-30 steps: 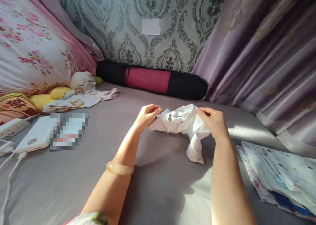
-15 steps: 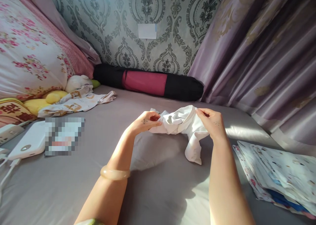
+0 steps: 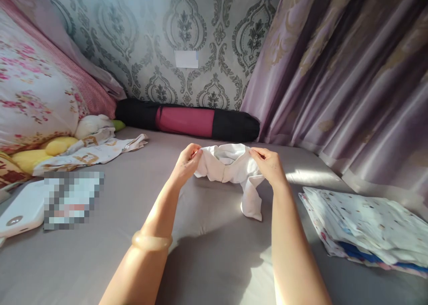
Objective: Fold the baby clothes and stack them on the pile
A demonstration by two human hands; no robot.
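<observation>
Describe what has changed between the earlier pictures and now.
The left hand now pinches the upper left edge of the white garment, whose bunched opening has been spread into a wider, smoother curve. The camera has turned slightly right and up. The right hand keeps its pinch; the black-and-crimson roll and folded cloth stack stay put.

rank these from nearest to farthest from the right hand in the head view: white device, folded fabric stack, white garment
From the right hand:
1. white garment: pinched in that hand
2. folded fabric stack: to its right
3. white device: at the far left
</observation>
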